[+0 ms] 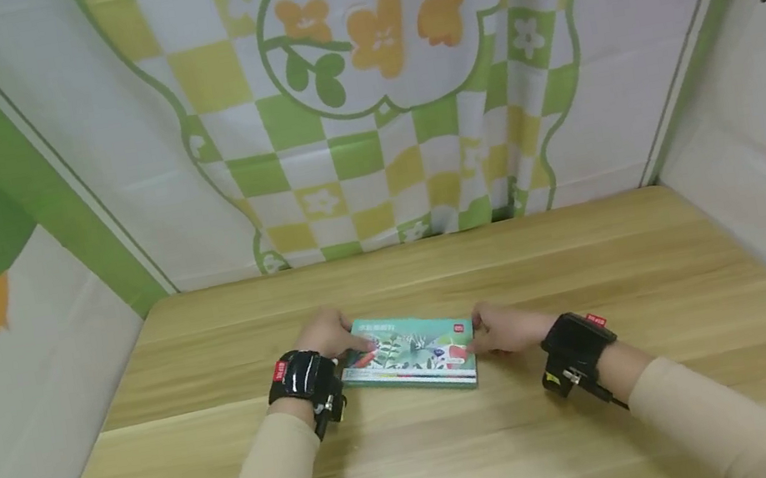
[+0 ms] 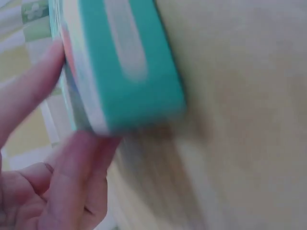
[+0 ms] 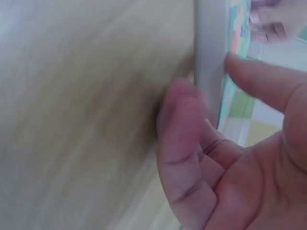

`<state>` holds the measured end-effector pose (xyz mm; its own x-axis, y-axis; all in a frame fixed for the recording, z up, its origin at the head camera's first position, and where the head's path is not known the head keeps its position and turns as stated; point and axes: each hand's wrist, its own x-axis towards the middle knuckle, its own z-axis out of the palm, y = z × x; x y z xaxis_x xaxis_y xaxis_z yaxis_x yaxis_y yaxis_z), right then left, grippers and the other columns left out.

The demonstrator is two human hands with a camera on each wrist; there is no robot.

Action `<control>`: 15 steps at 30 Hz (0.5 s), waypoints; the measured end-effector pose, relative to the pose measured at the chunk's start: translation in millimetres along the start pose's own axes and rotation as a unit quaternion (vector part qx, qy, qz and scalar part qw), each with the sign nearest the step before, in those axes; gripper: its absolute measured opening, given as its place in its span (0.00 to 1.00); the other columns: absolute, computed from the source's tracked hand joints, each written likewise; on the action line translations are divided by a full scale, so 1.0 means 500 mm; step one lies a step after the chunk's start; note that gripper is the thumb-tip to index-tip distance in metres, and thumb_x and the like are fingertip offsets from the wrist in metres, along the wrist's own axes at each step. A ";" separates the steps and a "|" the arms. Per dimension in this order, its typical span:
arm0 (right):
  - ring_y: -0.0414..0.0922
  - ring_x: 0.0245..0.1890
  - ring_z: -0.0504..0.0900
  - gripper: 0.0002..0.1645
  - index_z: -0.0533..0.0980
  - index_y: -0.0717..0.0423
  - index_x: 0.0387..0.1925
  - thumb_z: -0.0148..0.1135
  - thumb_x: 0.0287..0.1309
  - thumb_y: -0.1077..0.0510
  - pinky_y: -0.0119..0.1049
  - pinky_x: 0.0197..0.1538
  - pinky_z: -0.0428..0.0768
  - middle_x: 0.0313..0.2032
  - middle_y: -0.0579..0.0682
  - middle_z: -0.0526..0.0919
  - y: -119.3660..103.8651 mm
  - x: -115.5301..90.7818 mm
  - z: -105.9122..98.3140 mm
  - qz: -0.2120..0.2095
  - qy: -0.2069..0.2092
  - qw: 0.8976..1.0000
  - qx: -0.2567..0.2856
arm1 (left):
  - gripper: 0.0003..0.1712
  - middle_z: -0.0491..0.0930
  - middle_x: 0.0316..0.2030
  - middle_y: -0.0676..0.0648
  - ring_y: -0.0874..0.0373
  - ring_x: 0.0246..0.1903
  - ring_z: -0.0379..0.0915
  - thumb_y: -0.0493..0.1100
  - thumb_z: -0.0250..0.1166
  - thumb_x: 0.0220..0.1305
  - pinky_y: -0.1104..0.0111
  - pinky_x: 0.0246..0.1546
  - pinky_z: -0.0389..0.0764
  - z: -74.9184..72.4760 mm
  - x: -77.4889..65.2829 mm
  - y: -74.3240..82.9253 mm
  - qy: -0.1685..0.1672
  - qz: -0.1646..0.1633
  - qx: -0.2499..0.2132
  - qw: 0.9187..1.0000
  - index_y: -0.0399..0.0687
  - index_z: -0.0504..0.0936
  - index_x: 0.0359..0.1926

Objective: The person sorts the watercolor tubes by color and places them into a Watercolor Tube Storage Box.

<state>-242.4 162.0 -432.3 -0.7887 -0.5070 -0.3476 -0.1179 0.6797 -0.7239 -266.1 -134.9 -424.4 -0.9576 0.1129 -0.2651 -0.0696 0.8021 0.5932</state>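
Note:
A flat teal box (image 1: 412,348) printed with leaves and flowers lies at a slight slant on the wooden table, between both hands. My left hand (image 1: 326,337) holds its left end, thumb on the printed top and other fingers at the end. In the left wrist view, the teal side of the box (image 2: 139,57) appears close up and blurred. At the opposite end, my right hand (image 1: 511,325) grips the box with its thumb over the top edge and fingers curled against the end. The right wrist view shows a pale side of the box (image 3: 211,57).
The wooden table (image 1: 421,469) extends around the box on all sides. A green and yellow checked curtain (image 1: 371,165) hangs behind its far edge. Printed cloth walls stand at the left (image 1: 63,326) and right (image 1: 752,126).

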 end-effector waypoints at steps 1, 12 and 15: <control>0.40 0.16 0.67 0.20 0.66 0.71 0.52 0.60 0.72 0.60 0.30 0.23 0.66 0.19 0.48 0.70 0.003 0.002 -0.006 -0.003 -0.002 1.000 0.012 | 0.35 0.56 0.11 0.55 0.62 0.13 0.53 0.44 0.81 0.53 0.72 0.16 0.57 0.002 -0.003 -0.003 -0.005 -0.003 -0.012 1.000 0.50 0.60 0.11; 0.54 0.50 0.80 0.25 0.69 0.77 0.63 0.61 0.69 0.68 0.43 0.47 0.84 0.59 0.72 0.75 0.044 -0.001 -0.012 0.000 0.070 0.993 0.093 | 0.28 0.81 0.37 0.38 0.49 0.33 0.76 0.45 0.79 0.56 0.60 0.35 0.80 0.060 -0.019 0.033 0.023 -0.019 -0.042 0.999 0.24 0.81 0.44; 0.53 0.49 0.80 0.22 0.72 0.74 0.61 0.60 0.69 0.69 0.42 0.46 0.84 0.58 0.70 0.76 0.050 -0.002 -0.020 -0.005 0.080 0.992 0.098 | 0.27 0.82 0.38 0.37 0.47 0.36 0.76 0.45 0.79 0.56 0.56 0.39 0.80 0.061 -0.012 0.040 0.030 -0.012 -0.040 0.999 0.25 0.81 0.44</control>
<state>-250.7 184.6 -444.1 -0.8754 -0.4119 -0.2531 -0.0182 0.5513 -0.8341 -253.0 -101.9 -434.1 -0.9702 0.0574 -0.2354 -0.1124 0.7540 0.6471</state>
